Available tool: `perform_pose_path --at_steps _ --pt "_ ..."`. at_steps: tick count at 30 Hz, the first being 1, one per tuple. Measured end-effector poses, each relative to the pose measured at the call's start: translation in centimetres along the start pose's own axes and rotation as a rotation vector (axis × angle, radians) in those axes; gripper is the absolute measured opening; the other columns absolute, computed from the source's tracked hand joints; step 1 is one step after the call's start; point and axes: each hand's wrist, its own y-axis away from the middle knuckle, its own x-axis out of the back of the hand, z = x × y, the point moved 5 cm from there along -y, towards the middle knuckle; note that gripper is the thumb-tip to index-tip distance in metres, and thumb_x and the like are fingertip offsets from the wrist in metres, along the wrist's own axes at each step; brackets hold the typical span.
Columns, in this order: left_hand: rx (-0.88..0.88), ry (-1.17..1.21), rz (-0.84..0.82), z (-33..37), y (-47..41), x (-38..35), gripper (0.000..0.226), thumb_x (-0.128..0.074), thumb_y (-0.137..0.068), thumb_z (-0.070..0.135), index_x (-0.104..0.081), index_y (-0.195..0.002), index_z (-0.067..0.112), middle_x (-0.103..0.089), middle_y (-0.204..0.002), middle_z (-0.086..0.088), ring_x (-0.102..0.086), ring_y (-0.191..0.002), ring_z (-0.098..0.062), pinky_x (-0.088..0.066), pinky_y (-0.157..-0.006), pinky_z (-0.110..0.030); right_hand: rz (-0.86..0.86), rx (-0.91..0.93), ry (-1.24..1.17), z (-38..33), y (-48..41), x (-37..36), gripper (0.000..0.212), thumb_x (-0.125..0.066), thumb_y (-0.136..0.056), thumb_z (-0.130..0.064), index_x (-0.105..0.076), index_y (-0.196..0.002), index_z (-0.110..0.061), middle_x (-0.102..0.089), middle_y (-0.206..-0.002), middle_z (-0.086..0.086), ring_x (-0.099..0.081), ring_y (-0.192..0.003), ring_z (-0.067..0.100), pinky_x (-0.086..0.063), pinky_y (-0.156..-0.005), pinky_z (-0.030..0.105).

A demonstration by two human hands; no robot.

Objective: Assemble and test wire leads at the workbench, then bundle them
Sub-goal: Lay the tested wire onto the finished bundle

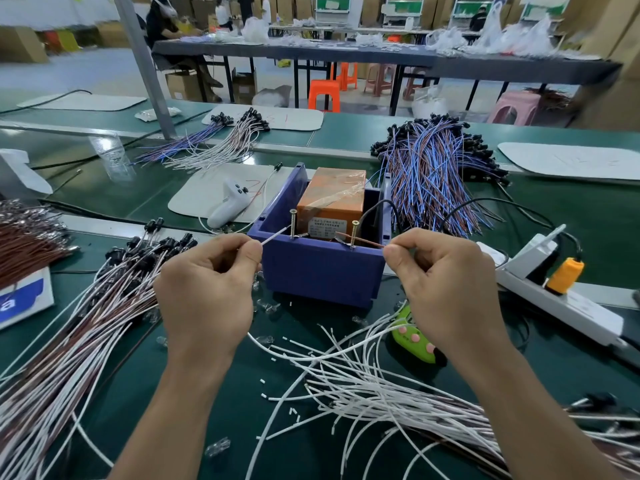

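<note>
A blue plastic box point(322, 275) stands mid-bench with an orange taped block point(332, 195) inside and two upright screws, the left screw point(293, 224) and the right screw point(354, 233), on its front rim. My left hand point(207, 289) pinches a white wire end point(275, 236) whose tip reaches the left screw. My right hand point(446, 289) pinches a brown wire end point(367, 241) that touches the right screw. A pile of white leads point(363, 386) lies below my hands.
White and brown leads with black caps point(114, 296) fan out at left. A heap of blue and brown leads point(433, 174) sits behind right. A white power strip point(554, 299) with an orange plug, a green toy remote point(415, 337), a white controller point(230, 202) and a plastic cup point(110, 157) lie around.
</note>
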Motion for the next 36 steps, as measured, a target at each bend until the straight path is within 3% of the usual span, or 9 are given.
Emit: perform_pose_path --at_steps 3,9,18,25,27,30,32,34,36 --pt "-0.010 0.012 -0.037 0.4 0.0 -0.4 0.033 -0.079 -0.086 0.026 -0.073 -0.075 0.056 -0.072 -0.067 0.022 -0.068 -0.058 -0.006 -0.056 -0.059 -0.026 0.003 -0.009 -0.008 0.0 -0.1 0.0 0.018 -0.072 -0.093 -0.025 -0.069 -0.076 -0.027 -0.056 -0.054 -0.015 -0.045 -0.048 0.008 -0.032 -0.049 0.013" --pt "0.001 -0.002 -0.029 0.3 0.1 -0.6 0.027 -0.077 -0.088 0.027 -0.071 -0.069 0.045 -0.071 -0.066 0.019 -0.062 -0.053 -0.003 -0.050 -0.055 -0.021 0.023 -0.025 0.006 0.2 -0.1 -0.1 0.019 -0.070 -0.095 -0.027 -0.069 -0.076 -0.028 -0.060 -0.056 -0.013 -0.048 -0.048 0.010 -0.036 -0.049 0.018" --pt "-0.010 -0.033 -0.002 0.5 0.1 -0.4 0.026 -0.077 -0.089 0.026 -0.070 -0.071 0.043 -0.071 -0.067 0.022 -0.066 -0.055 -0.005 -0.060 -0.063 -0.035 0.028 -0.032 0.024 0.0 0.0 -0.1 0.016 -0.069 -0.096 -0.028 -0.072 -0.081 -0.030 -0.062 -0.057 -0.016 -0.055 -0.052 0.007 -0.037 -0.049 0.015" --pt "0.031 0.055 -0.040 0.6 0.3 -0.2 0.024 -0.079 -0.086 0.020 -0.076 -0.070 0.038 -0.072 -0.062 0.012 -0.063 -0.048 -0.009 -0.052 -0.047 -0.028 -0.073 -0.056 0.012 -1.4 -0.3 1.0 0.021 -0.073 -0.091 -0.027 -0.071 -0.070 -0.024 -0.059 -0.050 -0.012 -0.045 -0.041 0.006 -0.033 -0.045 0.013" --pt "0.095 0.259 -0.100 0.8 0.8 -0.3 0.015 -0.077 -0.083 0.016 -0.079 -0.074 0.028 -0.070 -0.058 0.000 -0.056 -0.044 -0.015 -0.045 -0.044 -0.023 -0.267 -0.092 0.064 -2.0 -0.6 1.8 0.019 -0.073 -0.089 -0.031 -0.072 -0.070 -0.028 -0.060 -0.050 -0.008 -0.045 -0.042 0.006 -0.035 -0.045 0.014" --pt "0.223 0.493 -0.270 1.4 1.5 -1.1 0.013 -0.076 -0.087 0.010 -0.082 -0.083 0.021 -0.070 -0.061 -0.009 -0.055 -0.047 -0.015 -0.047 -0.047 -0.021 -0.521 -0.160 0.248 -2.4 -0.4 4.3 0.008 -0.069 -0.083 -0.046 -0.072 -0.076 -0.043 -0.066 -0.056 -0.011 -0.056 -0.051 0.005 -0.045 -0.054 0.023" --pt "0.287 0.526 -0.434 2.0 2.2 -1.9 0.014 -0.075 -0.087 0.012 -0.083 -0.093 0.022 -0.074 -0.069 -0.012 -0.062 -0.052 -0.016 -0.050 -0.050 -0.020 -0.556 -0.199 0.376 -2.5 0.1 7.2 0.006 -0.065 -0.073 -0.056 -0.070 -0.075 -0.055 -0.063 -0.053 -0.016 -0.057 -0.053 0.000 -0.042 -0.050 0.020" --pt "0.342 0.488 -0.619 2.4 3.3 -3.0 0.016 -0.073 -0.085 0.013 -0.083 -0.090 0.025 -0.077 -0.076 -0.013 -0.069 -0.058 -0.018 -0.053 -0.052 -0.021 -0.549 -0.259 0.521 -2.7 0.8 10.4 0.009 -0.065 -0.064 -0.060 -0.065 -0.072 -0.065 -0.059 -0.051 -0.024 -0.056 -0.057 -0.010 -0.037 -0.043 0.013" --pt "0.357 0.347 -0.813 2.6 5.2 -4.3 0.024 -0.071 -0.090 0.006 -0.083 -0.084 0.026 -0.079 -0.080 -0.010 -0.074 -0.066 -0.018 -0.056 -0.056 -0.022 -0.525 -0.339 0.656 -2.1 1.8 13.3 0.018 -0.069 -0.059 -0.059 -0.060 -0.068 -0.073 -0.056 -0.053 -0.034 -0.058 -0.050 -0.004 -0.037 -0.042 0.014"
